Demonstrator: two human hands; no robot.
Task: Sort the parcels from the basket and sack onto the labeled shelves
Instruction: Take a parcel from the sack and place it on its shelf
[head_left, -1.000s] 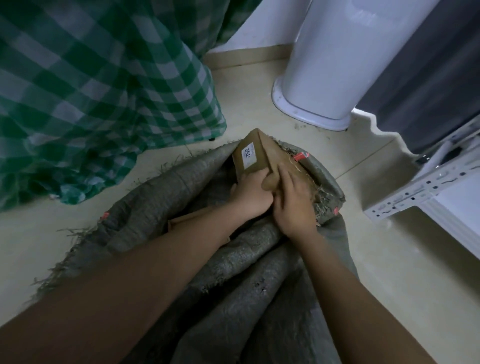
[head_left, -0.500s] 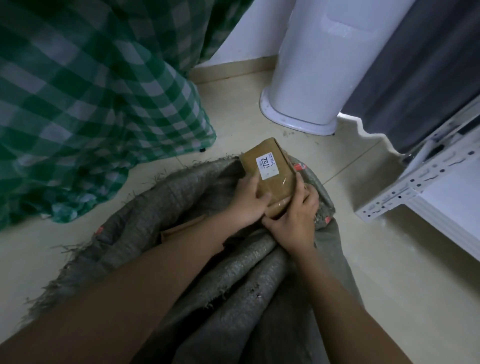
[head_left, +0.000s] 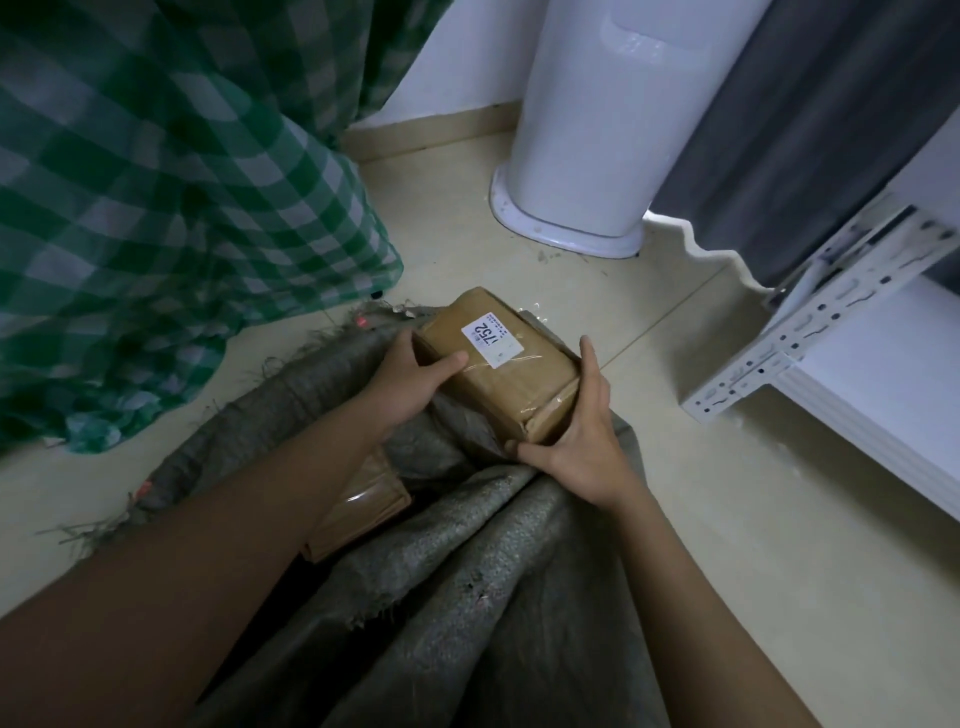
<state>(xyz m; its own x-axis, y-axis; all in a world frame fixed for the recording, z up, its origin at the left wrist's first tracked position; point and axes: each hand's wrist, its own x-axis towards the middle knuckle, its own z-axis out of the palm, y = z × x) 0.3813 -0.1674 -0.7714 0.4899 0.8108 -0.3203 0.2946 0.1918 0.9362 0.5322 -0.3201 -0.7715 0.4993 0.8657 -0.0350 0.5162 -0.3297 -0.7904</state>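
**Parcel clear of sack mouth: slip and mis-sort risk**

The brown parcel (head_left: 498, 374) is held between both hands above the sack (head_left: 441, 571). The left hand (head_left: 410, 384) grips its near-left corner, thumb on top; the right hand (head_left: 587, 431) cups the right end, fingers curled round it. The glossy tape wrap likely offers poor friction, so a one-handed shift could drop it. The label (head_left: 491, 339) reads inverted, inviting misreading. A second parcel (head_left: 363, 509) lies beneath the left forearm. The shelf (head_left: 857, 395) stands right of the right hand.

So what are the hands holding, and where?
A brown parcel: the left hand grips its left side, the right hand its right end and near corner.
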